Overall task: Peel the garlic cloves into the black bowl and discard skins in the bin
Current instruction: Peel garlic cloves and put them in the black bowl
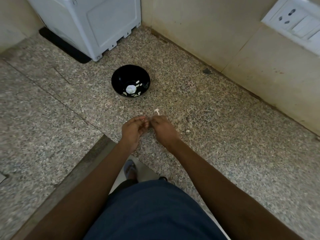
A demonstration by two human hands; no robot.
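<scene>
Garlic clove pinched between two hands above a speckled stone counter (207, 118), mostly hidden by the fingers.

Only a pale sliver showing at the fingertips (144, 120); too small to tell peeled from unpeeled. Left hand (134, 129) curled, right hand (163, 129) curled, tips meeting, both closed narrow around the clove. Skin scrap (156, 111) just beyond the knuckles, another (187, 131) right of the right hand. Black bowl (121, 75) farther out, holding a garlic bulb (130, 88) and loose cloves (138, 82). White appliance (97, 23) behind, cut off at top.
</scene>
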